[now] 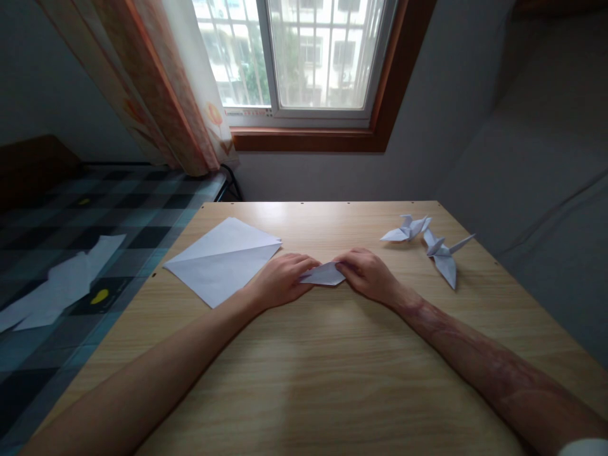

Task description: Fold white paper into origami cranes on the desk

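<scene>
A small folded piece of white paper [325, 275] is held between my two hands, low over the middle of the table. My left hand [285, 278] is closed on its left end, with the fingertips on top of it. At the opposite end, my right hand [365, 273] pinches the paper between thumb and fingers. The edges under my fingers are hidden. Beside my left hand lies a creased square sheet of white paper [228, 259]. Two folded paper cranes rest beyond my right hand: one crane [406, 229] farther back, the other crane [441, 252] nearer the right edge.
The light wooden table [332, 380] reaches toward the wall under a window [323, 57]. Left of it is a bed with a checked cover [156, 196], where white paper scraps [71, 282] lie. A flowered curtain [166, 82] hangs at the window's left.
</scene>
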A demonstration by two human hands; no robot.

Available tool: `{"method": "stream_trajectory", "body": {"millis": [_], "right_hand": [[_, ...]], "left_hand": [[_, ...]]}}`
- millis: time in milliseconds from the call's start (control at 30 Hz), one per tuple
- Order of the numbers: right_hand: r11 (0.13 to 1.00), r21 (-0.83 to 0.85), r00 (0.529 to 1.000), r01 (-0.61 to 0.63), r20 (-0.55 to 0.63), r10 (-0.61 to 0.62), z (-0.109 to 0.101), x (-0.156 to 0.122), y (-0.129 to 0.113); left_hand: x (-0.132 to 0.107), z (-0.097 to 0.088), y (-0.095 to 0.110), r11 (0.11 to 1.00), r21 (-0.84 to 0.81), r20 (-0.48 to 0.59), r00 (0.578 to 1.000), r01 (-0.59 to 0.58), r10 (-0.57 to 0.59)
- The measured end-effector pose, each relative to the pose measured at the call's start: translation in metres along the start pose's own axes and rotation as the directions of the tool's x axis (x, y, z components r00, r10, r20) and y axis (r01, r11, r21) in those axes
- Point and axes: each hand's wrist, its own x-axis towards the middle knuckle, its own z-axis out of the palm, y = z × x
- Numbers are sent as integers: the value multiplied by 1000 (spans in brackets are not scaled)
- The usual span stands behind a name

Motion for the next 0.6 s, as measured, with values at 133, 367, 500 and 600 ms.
{"method": "stream_trajectory", "body": {"millis": [133,367,500,600], "right_hand": [[996,82,999,34,34,-37,-5,-1,-3],[989,134,998,-68,-9,69,3,-4,3],[954,232,982,-188,53,180,5,-2,6],[942,245,973,-231,66,221,5,0,8]], "left_hand": [[0,2,-4,977,-154,-84,983,148,-162],[6,-2,-4,812,-471,44,928,345,-369],[5,1,-6,896,-314,-90,930,314,-357],[2,4,-5,972,-64,-288,929,225,-234]]}}
